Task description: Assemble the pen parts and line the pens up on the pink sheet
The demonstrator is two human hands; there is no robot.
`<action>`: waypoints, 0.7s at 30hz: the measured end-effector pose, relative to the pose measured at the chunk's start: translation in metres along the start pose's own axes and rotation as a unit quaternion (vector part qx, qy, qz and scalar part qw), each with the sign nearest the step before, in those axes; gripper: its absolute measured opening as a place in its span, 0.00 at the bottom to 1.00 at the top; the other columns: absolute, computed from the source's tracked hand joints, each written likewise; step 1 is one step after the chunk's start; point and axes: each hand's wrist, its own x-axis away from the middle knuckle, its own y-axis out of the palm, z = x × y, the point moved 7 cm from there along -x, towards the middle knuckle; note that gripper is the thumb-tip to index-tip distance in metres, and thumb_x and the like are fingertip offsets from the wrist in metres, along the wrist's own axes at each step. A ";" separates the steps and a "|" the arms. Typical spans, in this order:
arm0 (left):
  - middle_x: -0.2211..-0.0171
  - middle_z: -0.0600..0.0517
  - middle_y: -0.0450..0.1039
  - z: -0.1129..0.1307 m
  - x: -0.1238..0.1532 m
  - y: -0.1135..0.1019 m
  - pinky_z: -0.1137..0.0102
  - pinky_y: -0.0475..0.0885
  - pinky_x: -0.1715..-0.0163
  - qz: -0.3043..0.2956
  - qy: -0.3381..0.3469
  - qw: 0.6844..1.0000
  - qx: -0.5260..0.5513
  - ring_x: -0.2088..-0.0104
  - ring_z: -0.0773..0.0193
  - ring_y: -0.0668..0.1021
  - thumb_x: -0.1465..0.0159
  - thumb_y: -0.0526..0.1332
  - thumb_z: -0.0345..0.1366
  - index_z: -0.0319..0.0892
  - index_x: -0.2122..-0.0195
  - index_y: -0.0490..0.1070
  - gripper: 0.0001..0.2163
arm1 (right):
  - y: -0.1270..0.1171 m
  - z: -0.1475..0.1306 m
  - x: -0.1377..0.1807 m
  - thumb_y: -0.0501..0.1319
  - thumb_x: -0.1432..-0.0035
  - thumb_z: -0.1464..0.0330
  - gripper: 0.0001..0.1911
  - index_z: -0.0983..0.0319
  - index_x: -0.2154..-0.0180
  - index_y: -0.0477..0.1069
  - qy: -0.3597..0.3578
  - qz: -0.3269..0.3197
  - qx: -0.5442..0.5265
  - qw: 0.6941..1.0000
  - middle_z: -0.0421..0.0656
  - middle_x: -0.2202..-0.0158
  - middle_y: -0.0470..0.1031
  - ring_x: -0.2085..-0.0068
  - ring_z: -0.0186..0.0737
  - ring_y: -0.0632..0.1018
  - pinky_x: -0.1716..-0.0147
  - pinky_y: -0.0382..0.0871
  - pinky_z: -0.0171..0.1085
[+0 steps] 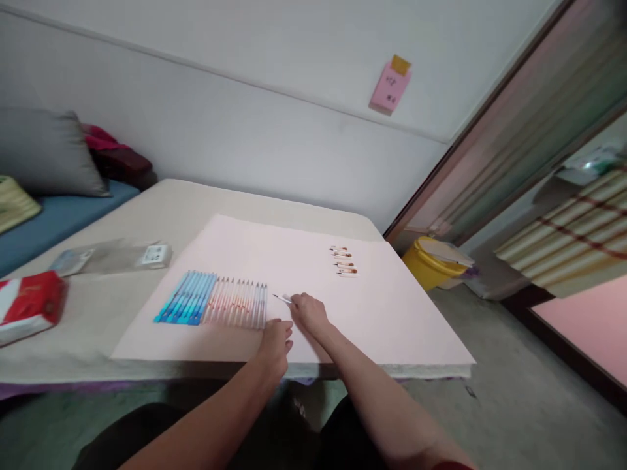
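Note:
A row of pens (215, 300) with blue caps and clear barrels lies side by side on a pale pink sheet (392, 320). My right hand (308, 312) is closed in a pinch on a thin pen refill (281, 298), just right of the row. My left hand (275, 343) rests on the sheet near its front edge, fingers curled, touching the near end of the rightmost pens. Several small pen parts (344, 261) with orange tips lie in a short column further back on the right.
The sheet covers a low beige table (147, 215). A clear plastic packet (110, 256) and a red and white tissue pack (27, 305) lie at the left. Cushions (46, 153) sit on a blue mat behind. A yellow bucket (431, 261) stands on the floor at right.

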 end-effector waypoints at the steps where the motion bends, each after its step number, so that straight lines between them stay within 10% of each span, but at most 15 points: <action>1: 0.64 0.49 0.69 0.001 0.003 -0.004 0.70 0.65 0.66 -0.001 0.001 1.000 0.003 0.61 0.62 0.73 0.49 0.60 0.26 0.41 0.65 0.66 0.11 | -0.001 -0.001 0.000 0.48 0.37 0.63 0.14 0.58 0.57 0.70 0.006 0.003 0.005 1.000 0.47 0.58 0.73 0.60 0.41 0.75 0.65 0.64 0.35; 21: 0.62 0.48 0.71 0.013 0.009 -0.016 0.71 0.67 0.62 -0.036 -0.006 0.999 0.011 0.57 0.62 0.74 0.46 0.59 0.26 0.43 0.58 0.63 0.14 | 0.002 0.001 0.018 0.49 0.39 0.68 0.13 0.63 0.58 0.70 -0.001 -0.001 0.028 1.000 0.50 0.61 0.75 0.63 0.44 0.77 0.66 0.64 0.37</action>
